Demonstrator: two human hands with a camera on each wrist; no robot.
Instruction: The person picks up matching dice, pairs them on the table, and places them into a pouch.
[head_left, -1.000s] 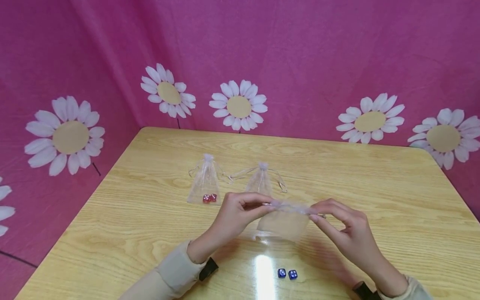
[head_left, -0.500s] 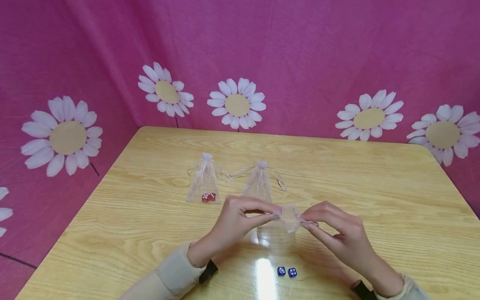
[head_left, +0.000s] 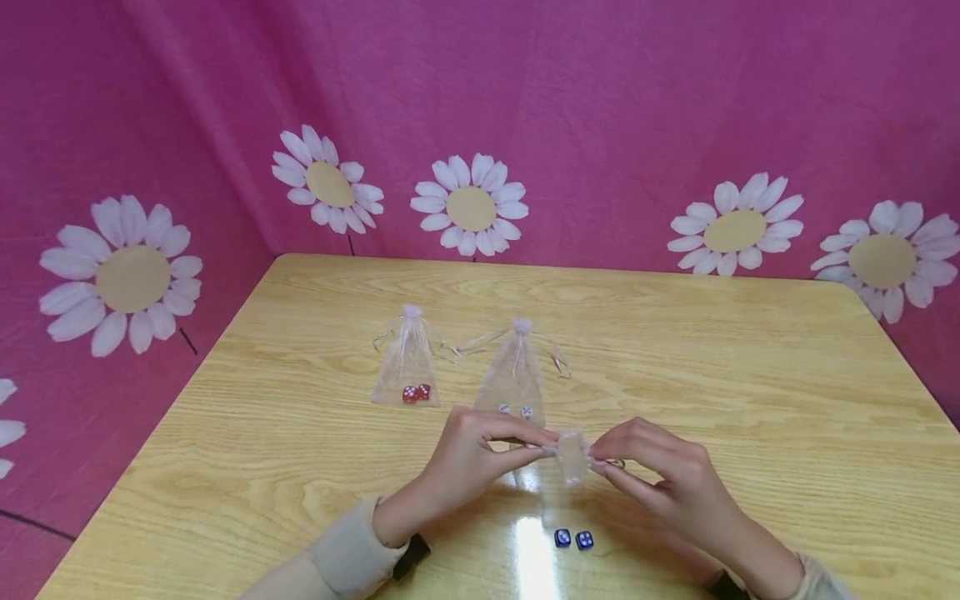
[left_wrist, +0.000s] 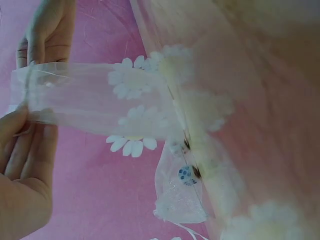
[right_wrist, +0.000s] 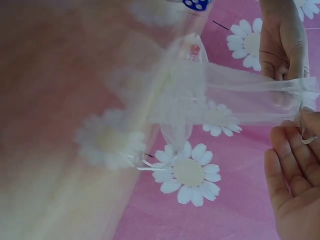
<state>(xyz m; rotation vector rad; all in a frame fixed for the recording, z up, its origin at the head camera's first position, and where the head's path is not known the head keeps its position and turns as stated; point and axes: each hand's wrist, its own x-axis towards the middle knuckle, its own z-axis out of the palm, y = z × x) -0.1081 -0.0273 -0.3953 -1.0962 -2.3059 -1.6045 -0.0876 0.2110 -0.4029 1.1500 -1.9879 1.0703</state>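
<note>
My left hand [head_left: 465, 454] pinches one side of the mouth of a sheer white organza drawstring bag [head_left: 573, 458]. The other side of the mouth is between the thumb and fingers of my right hand [head_left: 675, 479]. Between the hands the mouth gapes, and the bag's sheer body [left_wrist: 90, 97] hangs below in the left wrist view. A looped drawstring end pokes out by the right fingertips. Two blue dice [head_left: 573, 539] lie on the table nearer to me, just below the bag. In the right wrist view a blue die [right_wrist: 196, 4] shows at the top edge.
Beyond the hands lie two similar bags with gathered tops. The left bag [head_left: 408, 358] contains two red dice [head_left: 417, 393]; the other bag [head_left: 516, 371] has two white dice [head_left: 527, 412]. The wooden table [head_left: 787, 375] meets a pink daisy-printed cloth [head_left: 600, 125].
Both hands have come closer together and slightly nearer to me. The bag's mouth has gone from stretched flat to gaping. The white dice in the far bag have come into view.
</note>
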